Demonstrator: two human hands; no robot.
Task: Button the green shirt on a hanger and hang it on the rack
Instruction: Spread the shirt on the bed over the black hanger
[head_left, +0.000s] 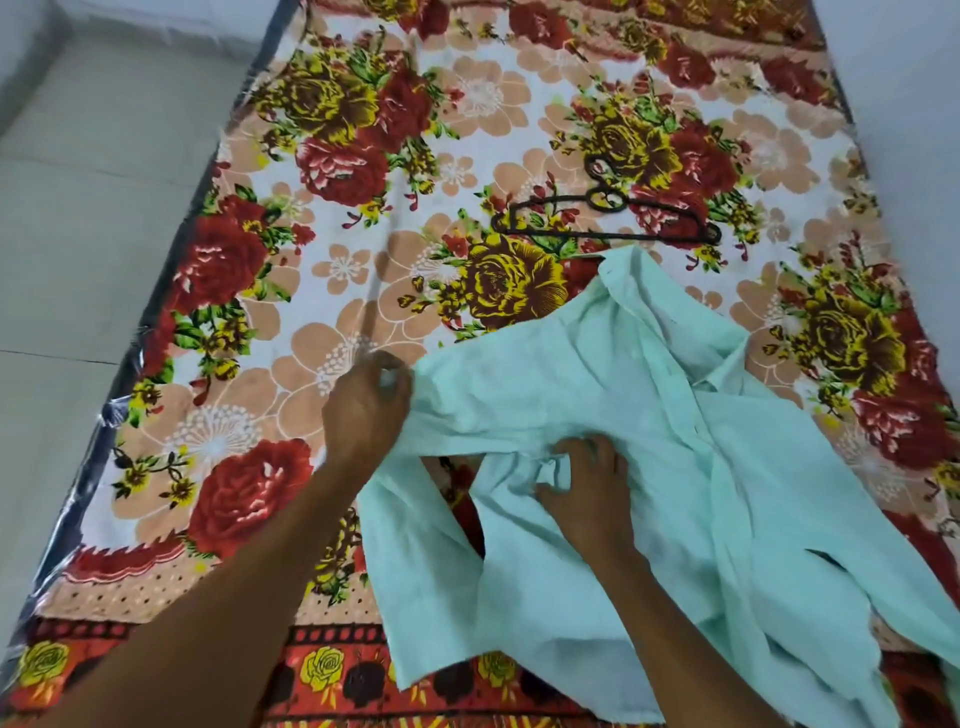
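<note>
Floor (78, 208) on the far left, then the bed (363, 182) with a loud floral sheet, where the left hand (366, 410) has its fingers pinched shut on the shirt's edge. The pale mint shirt (649, 415) is rumpled and unbuttoned on the bed's near right, collar pointing away toward the hanger (602, 223), length running back to the near edge. The right hand (584, 491) has its fingers bunched into a fold mid-shirt.

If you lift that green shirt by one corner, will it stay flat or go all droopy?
Probably droopy: the shirt already lies crumpled and folded on the blanket. It likely bunches wherever it is pinched, as at the left hand. It looks thin, so probably light.
</note>
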